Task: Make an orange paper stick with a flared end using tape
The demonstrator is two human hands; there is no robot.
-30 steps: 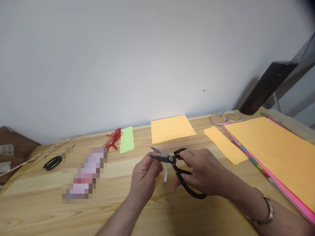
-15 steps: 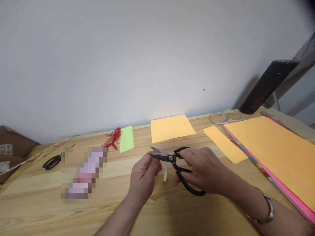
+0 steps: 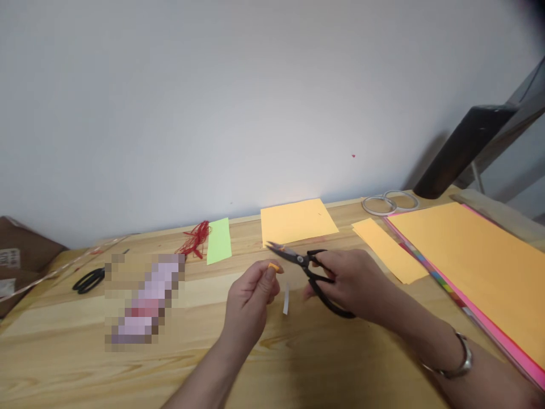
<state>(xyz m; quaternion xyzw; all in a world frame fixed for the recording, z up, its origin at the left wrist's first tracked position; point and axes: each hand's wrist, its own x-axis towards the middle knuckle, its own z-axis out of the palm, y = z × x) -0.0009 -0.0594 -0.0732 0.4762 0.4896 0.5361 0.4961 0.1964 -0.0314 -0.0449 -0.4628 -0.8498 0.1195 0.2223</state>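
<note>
Between the thumb and forefinger of my left hand (image 3: 254, 289) is a small piece of orange paper (image 3: 273, 267), most of it hidden by the fingers. My right hand (image 3: 351, 284) grips black-handled scissors (image 3: 301, 260) by the loops. Their blades point left, just above and to the right of the orange piece, apart from it and nearly closed. On the table, between the two hands, lies a narrow white strip (image 3: 286, 301).
Orange sheet (image 3: 298, 221), green paper (image 3: 219, 241) and red string (image 3: 198, 238) lie by the wall. Orange strips (image 3: 389, 250), tape rolls (image 3: 378, 205), stacked coloured sheets (image 3: 477, 244) and a black cylinder (image 3: 464, 150) are right. Left are more scissors (image 3: 89, 280), a pixelated item (image 3: 149, 301) and a cardboard box (image 3: 29, 250).
The scissors have moved up and right, off the orange paper, and their blades and handles have come closer together. My left hand has stayed nearly in place with the orange piece.
</note>
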